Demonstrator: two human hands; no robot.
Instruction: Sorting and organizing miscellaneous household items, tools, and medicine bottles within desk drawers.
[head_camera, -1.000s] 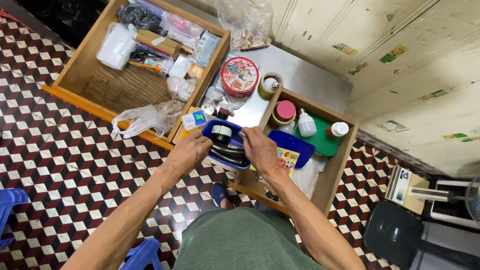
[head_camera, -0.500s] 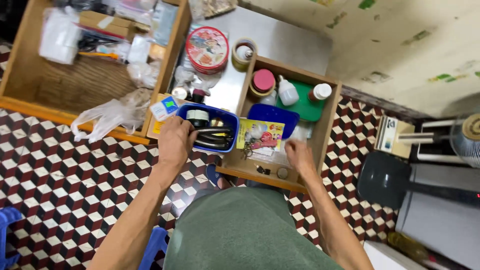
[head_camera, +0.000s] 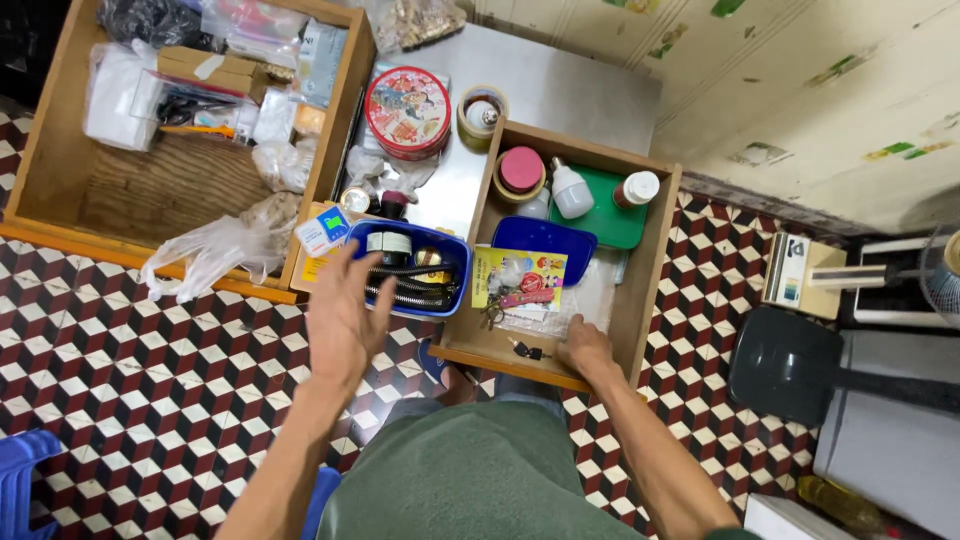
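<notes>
My left hand (head_camera: 343, 318) hovers with fingers spread just in front of a blue plastic tub (head_camera: 412, 270) that holds black coiled hoses and a roll of tape; it holds nothing. My right hand (head_camera: 583, 347) rests on the near corner of a small wooden drawer (head_camera: 655, 268), fingers curled down onto something I cannot make out. In that drawer lie a colourful packet (head_camera: 519, 277), a bunch of keys (head_camera: 497, 311), clear plastic bags, a blue lid (head_camera: 546, 237), a green tray (head_camera: 608, 217), a white bulb (head_camera: 571, 191) and a pink-capped tape roll (head_camera: 521, 171).
A large wooden drawer (head_camera: 60, 120) at the left holds bags, boxes and tools, with a clear bag (head_camera: 213, 248) draped over its front. A round red tin (head_camera: 408, 98) and a tape roll (head_camera: 481, 113) sit on a metal surface. Tiled floor, blue stool (head_camera: 18, 475), black seat (head_camera: 785, 365).
My left hand let go of the blue tub and pulled back, opening. My right hand left the tub, crossed to the small drawer and came down at its near corner.
</notes>
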